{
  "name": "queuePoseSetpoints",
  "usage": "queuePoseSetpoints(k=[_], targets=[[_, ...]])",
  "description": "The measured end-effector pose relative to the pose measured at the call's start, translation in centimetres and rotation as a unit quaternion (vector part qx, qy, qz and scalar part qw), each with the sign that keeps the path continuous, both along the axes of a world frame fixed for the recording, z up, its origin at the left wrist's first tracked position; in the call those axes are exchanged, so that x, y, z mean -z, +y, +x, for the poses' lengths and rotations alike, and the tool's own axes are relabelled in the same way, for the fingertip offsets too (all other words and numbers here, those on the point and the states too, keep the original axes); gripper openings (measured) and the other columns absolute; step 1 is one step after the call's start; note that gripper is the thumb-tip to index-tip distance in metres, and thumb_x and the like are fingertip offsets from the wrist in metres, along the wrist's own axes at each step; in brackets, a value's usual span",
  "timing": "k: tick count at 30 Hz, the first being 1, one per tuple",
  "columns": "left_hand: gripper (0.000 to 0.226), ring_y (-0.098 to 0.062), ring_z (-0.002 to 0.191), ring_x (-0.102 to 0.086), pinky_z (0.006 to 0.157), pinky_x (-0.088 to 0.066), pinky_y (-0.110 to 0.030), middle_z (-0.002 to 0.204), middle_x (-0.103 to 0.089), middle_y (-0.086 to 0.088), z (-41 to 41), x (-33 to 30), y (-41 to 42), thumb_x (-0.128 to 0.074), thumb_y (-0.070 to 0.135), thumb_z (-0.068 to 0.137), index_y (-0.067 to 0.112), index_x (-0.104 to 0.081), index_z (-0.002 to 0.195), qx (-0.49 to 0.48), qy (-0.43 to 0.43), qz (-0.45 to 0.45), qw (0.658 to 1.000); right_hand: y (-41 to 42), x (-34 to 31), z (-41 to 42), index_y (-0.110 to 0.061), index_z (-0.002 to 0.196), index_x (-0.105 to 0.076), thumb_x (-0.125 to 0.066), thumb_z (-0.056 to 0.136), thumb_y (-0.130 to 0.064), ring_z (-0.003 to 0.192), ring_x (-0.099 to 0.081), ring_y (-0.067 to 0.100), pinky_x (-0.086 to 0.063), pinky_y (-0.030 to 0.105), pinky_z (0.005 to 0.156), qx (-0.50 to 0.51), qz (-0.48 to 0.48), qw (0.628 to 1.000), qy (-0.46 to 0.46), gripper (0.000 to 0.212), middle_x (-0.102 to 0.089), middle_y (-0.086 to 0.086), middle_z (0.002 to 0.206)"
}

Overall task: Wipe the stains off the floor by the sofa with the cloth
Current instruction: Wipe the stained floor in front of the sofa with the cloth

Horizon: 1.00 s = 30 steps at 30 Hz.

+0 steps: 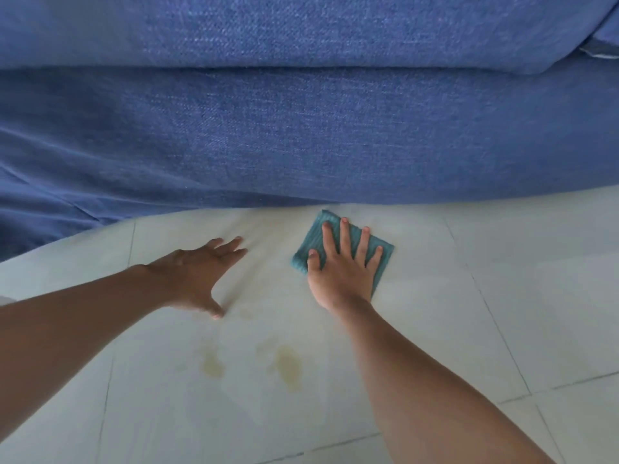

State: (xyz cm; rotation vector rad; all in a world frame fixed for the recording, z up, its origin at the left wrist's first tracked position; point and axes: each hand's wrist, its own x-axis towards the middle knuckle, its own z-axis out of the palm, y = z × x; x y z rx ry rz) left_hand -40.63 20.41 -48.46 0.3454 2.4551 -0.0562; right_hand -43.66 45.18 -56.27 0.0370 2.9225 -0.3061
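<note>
A folded teal cloth (310, 254) lies flat on the pale tiled floor (502, 313), just in front of the blue sofa (301, 135). My right hand (341, 272) presses down on the cloth with fingers spread. Flat on the bare floor to the left of the cloth rests my left hand (197, 276), fingers apart and holding nothing. Two yellowish stains (211, 361) (288, 366) mark the tile nearer to me, below both hands. A fainter yellowish smear (246, 311) shows near my left thumb.
The sofa's front fills the upper half of the view and meets the floor along a curved line. Grout lines cross the tiles at left, right and bottom.
</note>
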Motion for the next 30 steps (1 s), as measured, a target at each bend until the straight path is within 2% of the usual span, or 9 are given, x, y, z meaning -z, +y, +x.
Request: queuePoseSetpoints(k=[5, 8, 11, 14, 19, 21, 23, 26, 30], targets=[[0.116, 0.0, 0.147, 0.014, 0.113, -0.029, -0.041, 0.157, 0.026, 0.025, 0.7, 0.5, -0.9, -0.072, 0.057, 0.075, 0.039, 0.01, 0.155, -0.016, 0.015, 0.018, 1.0, -4.9, -0.3, -0.4, -0.039, 0.16, -0.005, -0.015, 0.096, -0.057, 0.153, 0.022, 0.031, 0.018, 0.06, 0.118, -0.123, -0.006, 0.992, 0.014, 0.067, 0.009, -0.01, 0.17], [0.117, 0.001, 0.147, 0.012, 0.112, -0.03, -0.039, 0.157, 0.025, 0.026, 0.4, 0.5, -1.3, -0.071, 0.062, 0.071, 0.041, 0.01, 0.154, -0.005, 0.022, 0.015, 1.0, -4.1, -0.1, 0.4, -0.042, 0.159, -0.01, -0.017, 0.094, -0.061, 0.155, 0.016, 0.026, 0.015, 0.056, 0.121, -0.138, -0.021, 0.99, 0.023, 0.068, 0.002, -0.014, 0.171], [0.118, 0.001, 0.148, 0.009, 0.113, -0.028, -0.038, 0.158, 0.021, 0.027, 0.2, 0.5, -1.5, -0.07, 0.068, 0.067, 0.043, 0.007, 0.154, 0.005, 0.022, 0.02, 1.0, 0.0, -0.2, -0.5, -0.042, 0.159, -0.01, -0.02, 0.096, -0.062, 0.156, 0.011, 0.025, 0.011, 0.055, 0.123, -0.078, -0.007, 0.997, 0.018, 0.068, 0.002, -0.015, 0.17], [0.121, 0.0, 0.148, 0.004, 0.113, -0.027, -0.036, 0.16, 0.014, 0.027, 0.0, 0.6, -1.5, -0.07, 0.071, 0.061, 0.045, 0.005, 0.152, 0.002, 0.029, 0.03, 0.999, 5.5, -0.5, -1.1, -0.04, 0.16, -0.005, -0.022, 0.1, -0.06, 0.156, 0.012, 0.027, 0.008, 0.056, 0.123, 0.032, 0.005, 0.999, 0.006, 0.066, 0.006, -0.014, 0.17], [0.124, -0.003, 0.149, -0.003, 0.111, -0.029, -0.031, 0.162, 0.007, 0.023, -0.3, 0.7, -1.4, -0.073, 0.07, 0.056, 0.045, 0.001, 0.153, -0.003, 0.022, 0.049, 0.999, 11.3, -0.7, 6.3, -0.037, 0.161, 0.001, -0.019, 0.1, -0.058, 0.156, 0.011, 0.029, 0.005, 0.058, 0.123, 0.243, -0.002, 0.97, -0.002, 0.067, 0.008, -0.009, 0.171], [0.124, -0.005, 0.149, -0.005, 0.11, -0.03, -0.031, 0.163, 0.006, 0.02, -0.4, 0.6, -1.4, -0.074, 0.068, 0.057, 0.043, 0.0, 0.153, -0.003, 0.022, 0.051, 0.998, 9.5, -0.3, 10.2, -0.038, 0.16, 0.009, -0.01, 0.098, -0.059, 0.155, 0.014, 0.031, 0.008, 0.059, 0.122, 0.246, 0.006, 0.969, -0.005, 0.069, 0.014, -0.008, 0.17], [0.123, -0.007, 0.15, -0.001, 0.113, -0.028, -0.033, 0.164, 0.01, 0.017, -0.4, 0.6, -1.2, -0.075, 0.065, 0.063, 0.039, 0.003, 0.155, 0.006, 0.015, 0.04, 0.999, 7.7, 0.1, 11.7, -0.039, 0.157, 0.014, -0.005, 0.095, -0.06, 0.155, 0.017, 0.03, 0.012, 0.058, 0.121, 0.188, 0.02, 0.982, -0.013, 0.069, 0.019, -0.01, 0.168], [0.118, -0.012, 0.15, 0.013, 0.121, -0.021, -0.039, 0.162, 0.022, 0.011, -0.3, 0.5, -1.0, -0.074, 0.056, 0.076, 0.031, 0.01, 0.156, 0.032, -0.017, 0.022, 0.999, 8.5, -0.4, 9.7, -0.04, 0.159, 0.009, -0.013, 0.099, -0.058, 0.155, 0.017, 0.028, 0.01, 0.056, 0.123, 0.093, 0.036, 0.995, -0.029, 0.066, 0.017, -0.011, 0.169], [0.124, -0.013, 0.146, 0.027, 0.122, -0.007, -0.051, 0.158, 0.033, 0.012, 0.8, 0.5, -1.5, -0.075, 0.058, 0.073, 0.033, 0.016, 0.154, 0.045, -0.044, 0.023, 0.998, 11.7, -0.8, 11.0, -0.037, 0.161, 0.005, -0.014, 0.101, -0.056, 0.156, 0.013, 0.027, 0.002, 0.057, 0.124, 0.145, 0.034, 0.988, -0.027, 0.065, 0.012, -0.009, 0.17]])
